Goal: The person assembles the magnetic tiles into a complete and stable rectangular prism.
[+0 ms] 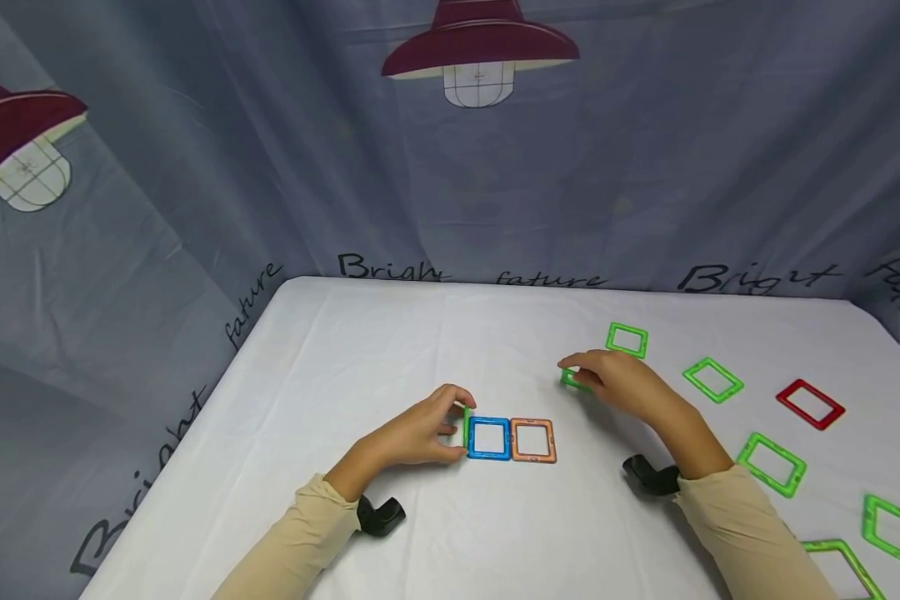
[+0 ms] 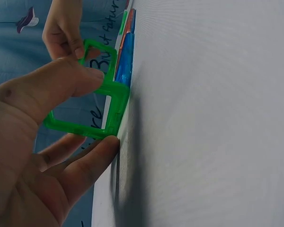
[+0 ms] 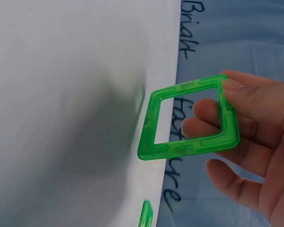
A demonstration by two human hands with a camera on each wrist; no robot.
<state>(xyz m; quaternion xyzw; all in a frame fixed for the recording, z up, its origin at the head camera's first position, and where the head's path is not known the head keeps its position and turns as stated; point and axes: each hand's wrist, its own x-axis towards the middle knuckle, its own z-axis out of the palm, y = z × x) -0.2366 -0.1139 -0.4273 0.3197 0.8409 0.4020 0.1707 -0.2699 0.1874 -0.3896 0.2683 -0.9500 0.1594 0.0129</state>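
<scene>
My left hand (image 1: 422, 429) holds a green square magnetic tile (image 2: 116, 111) on edge between thumb and fingers. In the head view this upright tile stands against the left side of a flat blue square tile (image 1: 489, 455). An orange square tile (image 1: 533, 457) lies flat against the blue one's right side. My right hand (image 1: 622, 382) pinches another green square tile (image 3: 188, 150) by one side, thumb on one face and fingers behind. The right wrist view shows that tile tilted and raised off the table. Its far part is covered by the hand in the head view.
Loose green frames lie to the right, among them one at the back (image 1: 627, 326) and one farther right (image 1: 712, 362). A red frame (image 1: 810, 405) lies beyond them. More green frames sit near the right forearm. A grey printed curtain (image 1: 450, 192) hangs behind the white table (image 1: 390, 333).
</scene>
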